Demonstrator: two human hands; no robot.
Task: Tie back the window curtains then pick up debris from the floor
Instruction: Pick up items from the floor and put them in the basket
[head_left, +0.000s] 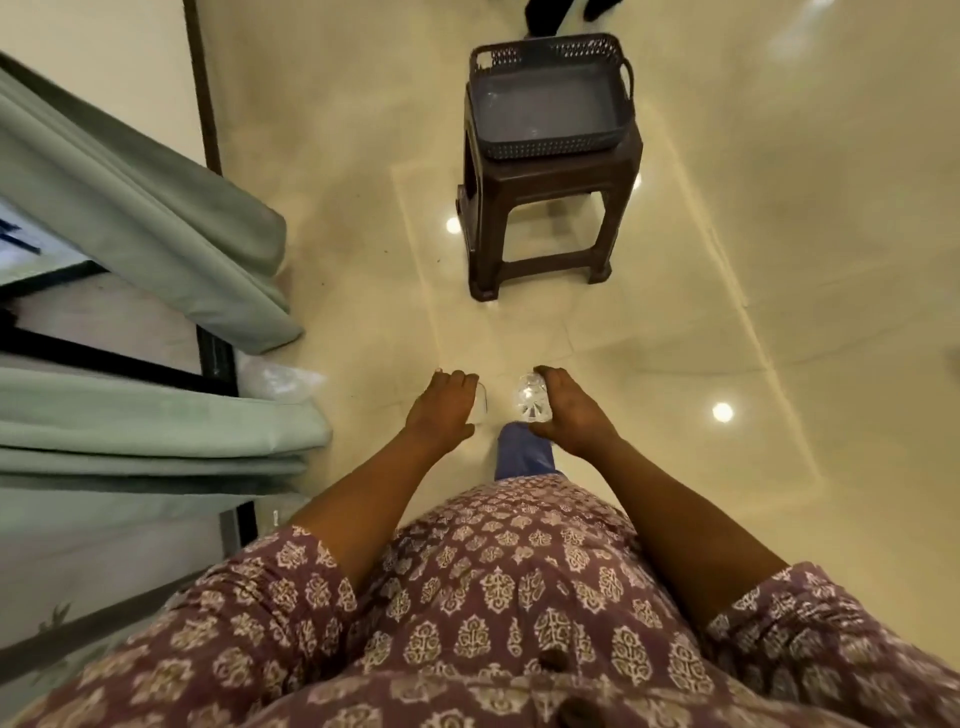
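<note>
1. Right hand (566, 413): fingers curled down around a crushed clear plastic bottle (531, 402), gripping it from the side. The bottle's ribbed base faces up toward the camera.
2. Left hand (441, 410): fingers together and bent down over a small clear plastic piece (480, 408). Only a thin edge of it shows past the knuckles. Can't tell if the fingers pinch it or just touch it.
3. The hands are near each other, not touching, bottle between them. Both arms reach down and forward from a bent-over torso in a purple printed top (493, 597); a blue trouser leg (522, 449) shows just below the bottle.
4. Floor (753, 260) is glossy cream tile with ceiling-light reflections. More debris: a crumpled clear plastic wrapper (283, 382) lies on the floor left of the left hand, close to the window frame (215, 356).
5. Curtains (156, 218): green fabric along the left side, one panel above and one (156, 436) below the wrapper, both hanging to the floor.
6. Farther out, ahead of the hands: a dark brown plastic stool (545, 208) stands on the floor with a grey perforated basket (550, 93) on its seat.
7. Top edge: dark legs of another person (545, 15), partly cut off.
</note>
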